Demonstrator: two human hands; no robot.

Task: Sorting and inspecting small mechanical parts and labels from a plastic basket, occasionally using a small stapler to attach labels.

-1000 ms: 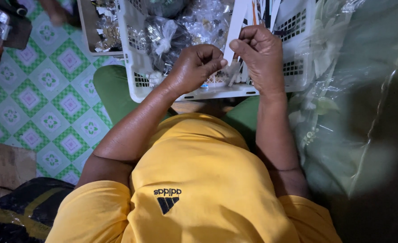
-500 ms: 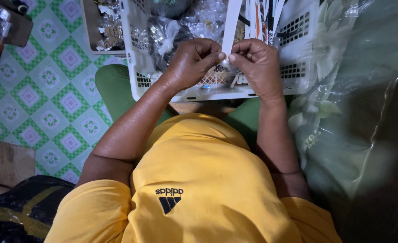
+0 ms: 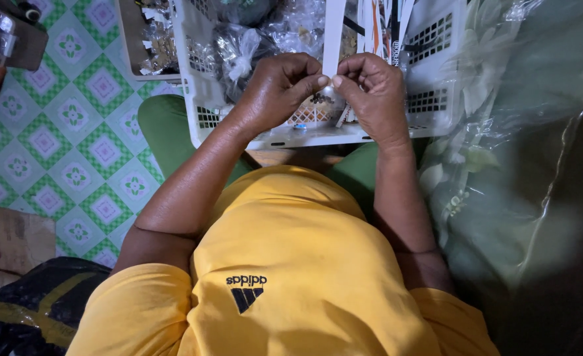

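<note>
Both hands met over the white plastic basket [image 3: 430, 122]: the left hand [image 3: 275, 89] and the right hand [image 3: 370, 89] had closed in from a second before, when they sat slightly apart, until their fingertips touched, each pinched shut on the lower end of a narrow white strip [image 3: 333, 33] that stood upright between them. The strip, held only by the right hand earlier, was now shared by both, so the work seemed to have passed from picking up to fine handling. Clear bags of small parts [image 3: 239, 46] crowded the basket just beyond the knuckles. A smaller tray [image 3: 128, 46] lay to the left on the green-patterned floor [image 3: 61, 145], a plastic-wrapped bundle [image 3: 522, 151] pressed close on the right, leaving little sideways room.
</note>
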